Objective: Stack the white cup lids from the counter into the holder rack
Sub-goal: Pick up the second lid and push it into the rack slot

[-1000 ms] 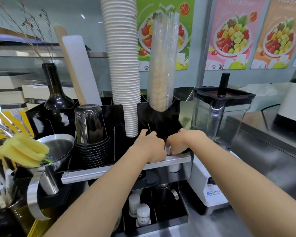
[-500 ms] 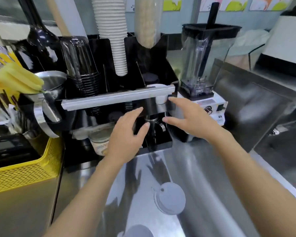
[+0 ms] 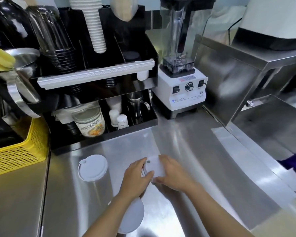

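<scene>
A white cup lid [image 3: 154,167] lies on the steel counter [image 3: 195,151], gripped from both sides. My left hand [image 3: 135,175] holds its left edge and my right hand [image 3: 171,173] its right edge. A second white lid [image 3: 92,167] rests flat to the left, untouched. A third lid [image 3: 132,218] sits near the counter's front, partly under my left forearm. The black holder rack [image 3: 101,65] stands at the back, with a white lid [image 3: 142,75] showing in its right slot behind the silver bar.
A tall stack of white paper cups [image 3: 94,26] and black cups [image 3: 63,55] stand in the rack. A white blender [image 3: 183,79] sits right of it, a yellow basket [image 3: 19,151] at the left, and a steel box [image 3: 246,79] to the right.
My view dropped from the rack to the counter. Both hands left the rack, came down and back toward me, and closed on a lid lying on the counter.
</scene>
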A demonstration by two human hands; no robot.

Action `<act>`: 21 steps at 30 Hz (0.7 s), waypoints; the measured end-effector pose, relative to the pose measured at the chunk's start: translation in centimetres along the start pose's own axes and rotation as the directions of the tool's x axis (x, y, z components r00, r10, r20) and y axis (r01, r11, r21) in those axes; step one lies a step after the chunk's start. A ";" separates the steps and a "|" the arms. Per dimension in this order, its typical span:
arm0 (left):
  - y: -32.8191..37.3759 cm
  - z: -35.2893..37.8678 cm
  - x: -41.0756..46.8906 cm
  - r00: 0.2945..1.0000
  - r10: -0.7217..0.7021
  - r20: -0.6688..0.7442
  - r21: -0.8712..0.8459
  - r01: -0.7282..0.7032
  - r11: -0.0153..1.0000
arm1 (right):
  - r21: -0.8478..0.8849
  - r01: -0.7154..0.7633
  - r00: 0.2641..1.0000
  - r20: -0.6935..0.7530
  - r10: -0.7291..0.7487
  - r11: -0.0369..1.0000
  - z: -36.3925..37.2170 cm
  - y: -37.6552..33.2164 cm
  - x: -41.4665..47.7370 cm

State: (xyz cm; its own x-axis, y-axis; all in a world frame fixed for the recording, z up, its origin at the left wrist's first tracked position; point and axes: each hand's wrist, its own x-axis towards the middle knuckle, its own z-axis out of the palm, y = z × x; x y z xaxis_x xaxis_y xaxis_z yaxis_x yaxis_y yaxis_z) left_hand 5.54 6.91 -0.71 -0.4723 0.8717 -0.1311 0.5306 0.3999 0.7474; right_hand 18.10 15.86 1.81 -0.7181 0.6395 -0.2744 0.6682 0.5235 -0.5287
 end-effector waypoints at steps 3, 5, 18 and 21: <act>-0.1 0.9 -0.5 1.000 -0.011 -0.018 -0.025 0.010 1.000 | -0.003 0.006 0.998 -0.060 -0.006 1.000 0.5 -0.2 -0.4; -0.1 1.1 -0.8 0.999 -0.028 -0.029 -0.053 0.026 0.998 | -0.008 0.026 0.996 -0.083 -0.027 1.000 0.6 -0.4 -0.5; 8.2 -9.5 3.0 0.923 0.302 -0.240 0.005 -0.310 0.951 | 0.027 0.251 0.930 -0.285 -0.233 0.968 -11.6 -7.3 1.1; 11.7 -13.3 4.5 0.863 0.398 -0.311 0.046 -0.404 0.913 | -0.046 0.313 0.878 -0.368 -0.307 0.949 -15.9 -9.6 2.3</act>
State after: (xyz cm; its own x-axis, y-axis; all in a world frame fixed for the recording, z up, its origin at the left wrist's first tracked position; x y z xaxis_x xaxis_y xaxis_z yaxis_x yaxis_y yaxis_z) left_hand 0.30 11.76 16.09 -0.4154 0.8232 0.3869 0.7081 0.0257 0.7056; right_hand 13.18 21.25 19.04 -0.7641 0.6074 0.2173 0.4180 0.7227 -0.5505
